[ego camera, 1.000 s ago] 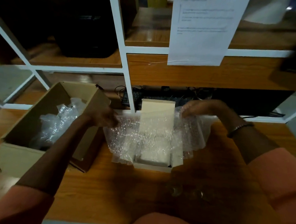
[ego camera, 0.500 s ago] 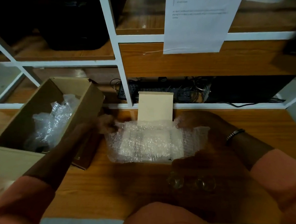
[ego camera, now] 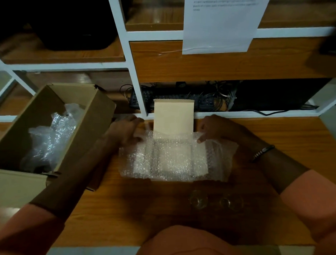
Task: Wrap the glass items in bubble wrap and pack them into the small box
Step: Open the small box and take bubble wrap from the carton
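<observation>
We look down on a dim wooden tabletop (ego camera: 278, 135) where our two hands work a sheet of bubble wrap (ego camera: 176, 157) that lies draped across a small pale box (ego camera: 174, 161). Our left hand (ego camera: 125, 130) pinches the sheet's far left corner between thumb and fingers, and our right hand (ego camera: 216, 128) pinches the far right corner the same way, so both hands are closed on the wrap. Between the two hands the box's lid flap (ego camera: 174, 115) stands upright, its lower edge tucked behind the wrap. The sheet spreads past the box on both sides and rests on the tabletop. Nearer to us than the hands, in shadow, sit two small clear glass items (ego camera: 215, 201) side by side, too dark to make out in detail. Just left of the left hand stands a larger open cardboard box (ego camera: 83, 134) holding crumpled bubble wrap (ego camera: 51, 135). A beaded bracelet (ego camera: 262, 151) circles the right wrist. Beyond the hands a white-framed shelf unit (ego camera: 130, 58) carries a sheet of paper (ego camera: 222, 22) with print too small to read.
</observation>
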Motion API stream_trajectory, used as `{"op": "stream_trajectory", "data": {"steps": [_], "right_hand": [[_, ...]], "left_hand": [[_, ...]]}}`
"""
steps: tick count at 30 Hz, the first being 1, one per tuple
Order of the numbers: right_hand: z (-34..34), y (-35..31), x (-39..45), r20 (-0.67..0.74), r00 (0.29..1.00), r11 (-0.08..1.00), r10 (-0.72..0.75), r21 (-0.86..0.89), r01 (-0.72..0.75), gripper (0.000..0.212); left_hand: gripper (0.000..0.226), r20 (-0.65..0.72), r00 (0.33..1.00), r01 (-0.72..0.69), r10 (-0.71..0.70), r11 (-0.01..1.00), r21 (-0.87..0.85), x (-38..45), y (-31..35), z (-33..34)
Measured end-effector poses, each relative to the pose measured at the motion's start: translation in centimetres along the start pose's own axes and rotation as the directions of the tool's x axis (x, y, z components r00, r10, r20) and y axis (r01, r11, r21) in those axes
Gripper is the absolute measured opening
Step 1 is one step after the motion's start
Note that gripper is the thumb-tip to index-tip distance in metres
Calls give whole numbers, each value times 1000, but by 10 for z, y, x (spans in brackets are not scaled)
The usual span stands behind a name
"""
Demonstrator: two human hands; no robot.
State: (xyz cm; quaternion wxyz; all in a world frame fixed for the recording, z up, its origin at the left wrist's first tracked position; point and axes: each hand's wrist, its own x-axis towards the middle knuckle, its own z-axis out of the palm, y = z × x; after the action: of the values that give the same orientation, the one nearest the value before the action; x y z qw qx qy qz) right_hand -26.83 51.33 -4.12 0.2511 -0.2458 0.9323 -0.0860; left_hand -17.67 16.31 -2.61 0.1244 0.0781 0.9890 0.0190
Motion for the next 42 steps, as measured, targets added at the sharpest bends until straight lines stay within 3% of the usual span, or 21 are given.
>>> {"op": "stream_trajectory", "data": {"steps": [3,5,7,10,13,19,26,30,34,42], "right_hand": [[-3,-27,-5,-177,983,996,-54,-85,39,78],[4,-54,-11,-216,962,983,-166,-113,145,80],[24,-76,-13,-127,962,949,-241,-241,206,78],[60,-84,-11,62,976,861,-207,-463,212,86],[83,-68,-8,170,977,854,-131,-480,198,93],[97,-62,-6,113,973,812,-200,-537,229,86],[96,-82,-7,54,961,710,-273,-663,239,66],[103,-83,-1,161,967,730,-199,-633,256,69],[113,-69,6,206,953,727,-220,-617,301,71],[110,-60,0,77,957,745,-279,-612,266,60]], "left_hand": [[77,-103,981,-158,162,987,39,-1,17,4],[70,-134,955,-264,263,964,12,-2,37,10],[68,-54,939,-335,340,939,79,-4,54,19],[86,112,942,-332,315,920,209,-1,67,43],[101,219,948,-290,232,913,287,-2,63,69],[103,199,959,-268,204,883,386,-4,64,99],[94,121,956,-294,268,857,423,1,75,98],[82,209,941,-336,267,816,470,4,73,100],[75,205,947,-314,246,839,445,2,75,105],[80,124,951,-309,283,862,401,-1,64,110]]}}
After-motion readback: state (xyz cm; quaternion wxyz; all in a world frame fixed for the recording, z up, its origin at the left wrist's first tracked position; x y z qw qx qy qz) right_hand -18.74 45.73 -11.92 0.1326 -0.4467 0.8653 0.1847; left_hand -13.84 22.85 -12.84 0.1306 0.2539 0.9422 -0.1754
